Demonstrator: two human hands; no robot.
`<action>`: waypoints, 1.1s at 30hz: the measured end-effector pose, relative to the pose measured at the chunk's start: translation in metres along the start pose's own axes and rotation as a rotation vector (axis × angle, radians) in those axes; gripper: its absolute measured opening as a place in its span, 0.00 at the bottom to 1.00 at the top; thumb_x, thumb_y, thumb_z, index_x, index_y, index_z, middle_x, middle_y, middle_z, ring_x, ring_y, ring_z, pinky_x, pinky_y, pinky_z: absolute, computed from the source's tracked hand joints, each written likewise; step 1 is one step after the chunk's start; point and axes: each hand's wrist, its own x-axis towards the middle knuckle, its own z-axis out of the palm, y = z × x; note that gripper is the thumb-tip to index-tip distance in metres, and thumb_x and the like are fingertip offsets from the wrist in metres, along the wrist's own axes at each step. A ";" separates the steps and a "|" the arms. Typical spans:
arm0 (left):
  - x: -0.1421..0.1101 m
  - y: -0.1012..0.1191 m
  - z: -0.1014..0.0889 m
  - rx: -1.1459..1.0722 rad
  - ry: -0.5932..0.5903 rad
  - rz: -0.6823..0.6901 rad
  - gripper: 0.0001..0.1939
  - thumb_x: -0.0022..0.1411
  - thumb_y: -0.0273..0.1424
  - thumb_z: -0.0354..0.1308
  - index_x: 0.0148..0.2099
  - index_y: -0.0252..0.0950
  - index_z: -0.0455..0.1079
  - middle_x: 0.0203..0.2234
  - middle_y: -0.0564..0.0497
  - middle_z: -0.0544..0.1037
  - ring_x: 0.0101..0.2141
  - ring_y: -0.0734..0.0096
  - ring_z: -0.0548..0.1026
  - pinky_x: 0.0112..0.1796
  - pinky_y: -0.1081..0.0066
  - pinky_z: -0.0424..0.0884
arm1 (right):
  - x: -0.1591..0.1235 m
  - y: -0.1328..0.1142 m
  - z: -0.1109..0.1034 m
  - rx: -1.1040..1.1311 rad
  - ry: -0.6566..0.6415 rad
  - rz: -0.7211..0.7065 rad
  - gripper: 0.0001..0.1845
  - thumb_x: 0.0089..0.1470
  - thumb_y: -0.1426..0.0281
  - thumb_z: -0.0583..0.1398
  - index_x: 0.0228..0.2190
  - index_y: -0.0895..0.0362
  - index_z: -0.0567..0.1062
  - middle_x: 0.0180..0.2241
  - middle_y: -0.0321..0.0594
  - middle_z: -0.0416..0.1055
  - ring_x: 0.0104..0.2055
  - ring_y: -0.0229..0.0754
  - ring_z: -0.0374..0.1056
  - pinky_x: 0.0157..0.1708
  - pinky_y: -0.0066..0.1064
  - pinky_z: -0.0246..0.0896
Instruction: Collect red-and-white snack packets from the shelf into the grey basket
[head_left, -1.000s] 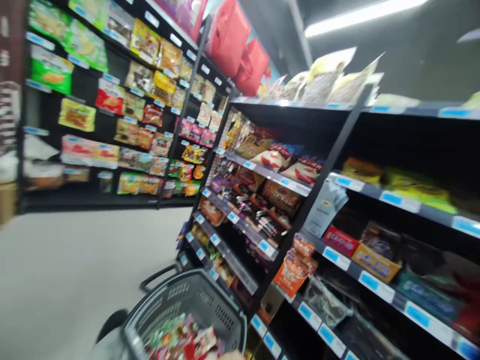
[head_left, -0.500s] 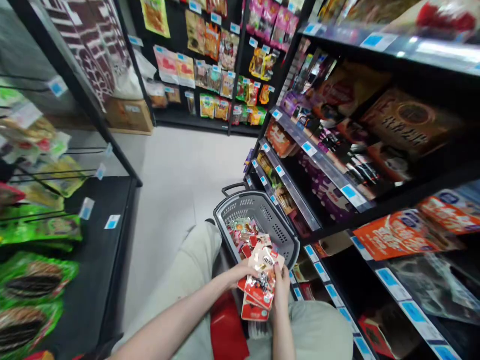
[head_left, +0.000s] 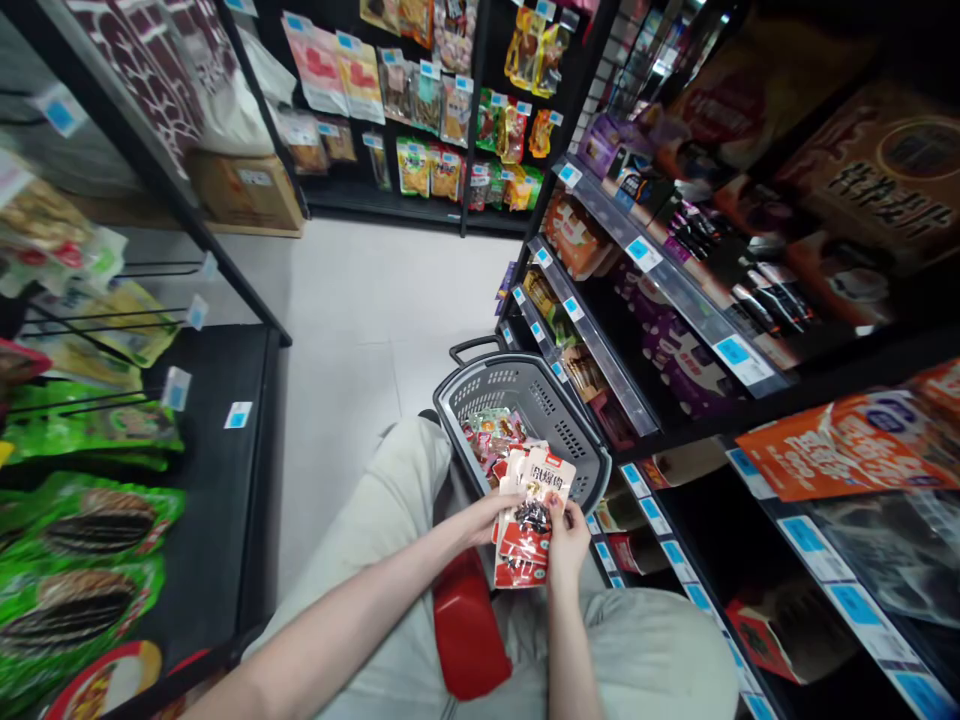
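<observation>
Several red and cream snack packets are held fanned together over the near end of a grey shopping basket. My left hand grips their left edge, its fingertips over the front packet. On the right edge, my right hand is closed with the thumb on the front. Black print and a picture of dark food show on the top packet. Inside the basket lie more small colourful packets, partly covered by the held ones.
Shelves of boxes and bags, with a price-tag rail, rise close on the right. Green snack bags lie on a black shelf at left. A red object sits between my knees. A cardboard box stands farther back.
The held packets have come closer together and stand straighter, with the front one's print turned more to view. Both hands still grip them. The camera view has tilted down slightly.
</observation>
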 end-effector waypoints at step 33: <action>-0.005 0.008 -0.003 -0.163 -0.113 -0.082 0.20 0.47 0.28 0.54 0.44 0.24 0.63 0.33 0.40 0.75 0.35 0.61 0.73 0.41 0.60 0.64 | 0.013 0.023 -0.048 0.137 0.372 -0.011 0.17 0.41 0.58 0.57 0.29 0.59 0.66 0.27 0.37 0.67 0.27 0.37 0.63 0.29 0.29 0.58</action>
